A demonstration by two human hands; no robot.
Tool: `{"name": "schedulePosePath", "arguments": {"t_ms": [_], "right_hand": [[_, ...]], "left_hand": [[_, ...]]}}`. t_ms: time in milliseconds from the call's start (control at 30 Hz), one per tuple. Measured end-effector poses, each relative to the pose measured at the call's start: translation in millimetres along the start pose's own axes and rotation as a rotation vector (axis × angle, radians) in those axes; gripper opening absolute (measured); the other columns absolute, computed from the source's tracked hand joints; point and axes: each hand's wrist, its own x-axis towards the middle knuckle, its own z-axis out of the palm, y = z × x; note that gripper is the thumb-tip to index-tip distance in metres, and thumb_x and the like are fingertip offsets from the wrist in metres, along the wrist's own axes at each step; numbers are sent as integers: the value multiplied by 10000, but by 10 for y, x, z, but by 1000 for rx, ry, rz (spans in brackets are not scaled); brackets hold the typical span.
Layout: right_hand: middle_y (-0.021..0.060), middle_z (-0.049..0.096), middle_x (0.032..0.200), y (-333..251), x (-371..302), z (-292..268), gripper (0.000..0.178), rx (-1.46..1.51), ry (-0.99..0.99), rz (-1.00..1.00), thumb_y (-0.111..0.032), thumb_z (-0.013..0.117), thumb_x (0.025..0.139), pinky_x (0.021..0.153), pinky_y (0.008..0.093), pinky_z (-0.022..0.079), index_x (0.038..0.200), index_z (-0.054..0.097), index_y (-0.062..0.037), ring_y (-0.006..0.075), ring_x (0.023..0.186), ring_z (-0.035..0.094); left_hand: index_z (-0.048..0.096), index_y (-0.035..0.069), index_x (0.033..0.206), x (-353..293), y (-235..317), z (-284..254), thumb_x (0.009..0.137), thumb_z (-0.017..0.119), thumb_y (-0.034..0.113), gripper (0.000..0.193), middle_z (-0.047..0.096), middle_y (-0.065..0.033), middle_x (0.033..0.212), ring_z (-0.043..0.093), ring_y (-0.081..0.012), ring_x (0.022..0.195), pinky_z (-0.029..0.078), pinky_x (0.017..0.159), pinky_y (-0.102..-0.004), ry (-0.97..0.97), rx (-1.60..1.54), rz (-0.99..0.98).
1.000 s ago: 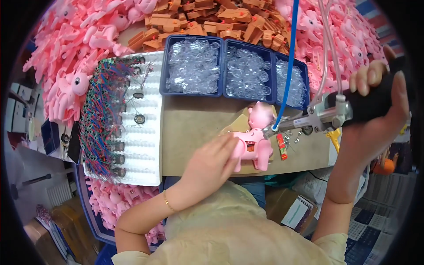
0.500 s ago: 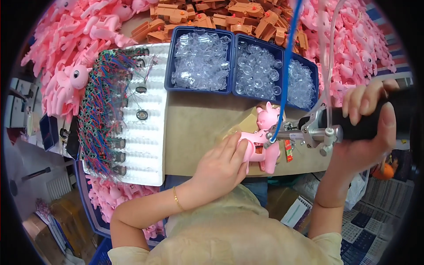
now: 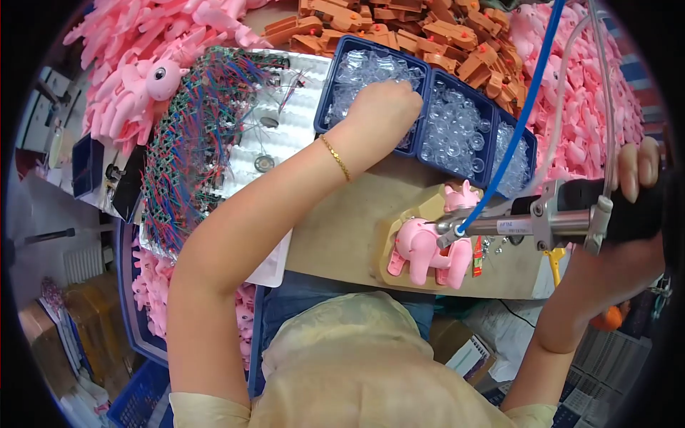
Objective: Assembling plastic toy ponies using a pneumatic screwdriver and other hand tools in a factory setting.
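Observation:
My left hand (image 3: 389, 114) reaches down into the left blue tray (image 3: 320, 118) of clear plastic parts (image 3: 371, 63). Its fingertips are hidden behind the hand, so any part in them cannot be made out. Around the black handle of a screwdriver (image 3: 492, 227) my right hand (image 3: 635, 175) is closed. A blue tube (image 3: 524, 118) runs into the driver's metal nose. That nose reaches over a pink toy pony (image 3: 421, 242), which lies in a tan holder (image 3: 385, 239) on the table.
Trays of clear domes (image 3: 453, 132) and small clear parts (image 3: 510, 153) adjoin the left one. Wired components (image 3: 200, 128) lie on a white foam tray (image 3: 307, 93). Brown parts (image 3: 457, 36) and pink toy bodies (image 3: 585, 107) are heaped behind. Loose screws (image 3: 499, 241) lie beside the holder.
My left hand has left the toy and moved up and away into the left tray. The driver stays over the toy in my right hand. The view has shifted.

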Motion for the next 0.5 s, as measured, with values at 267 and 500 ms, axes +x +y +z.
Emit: {"name": "schedulePosePath", "arguments": {"t_ms": [267, 500], "right_hand": [[46, 463, 649, 19, -121, 104, 541, -51, 96, 36, -408, 525, 872, 485, 256, 377, 1174, 392, 20, 140, 498, 434], [32, 390, 733, 165, -302, 64, 254, 275, -11, 47, -182, 434, 865, 594, 258, 321, 1035, 436, 7, 101, 598, 371]], "left_hand": [[567, 49, 752, 20, -163, 63, 715, 560, 59, 40, 564, -98, 805, 597, -258, 782, 523, 641, -358, 287, -33, 66], [512, 55, 843, 132, -150, 46, 737, 649, 164, 205, 548, -80, 818, 598, -257, 790, 520, 624, -357, 276, -16, 20]]}}
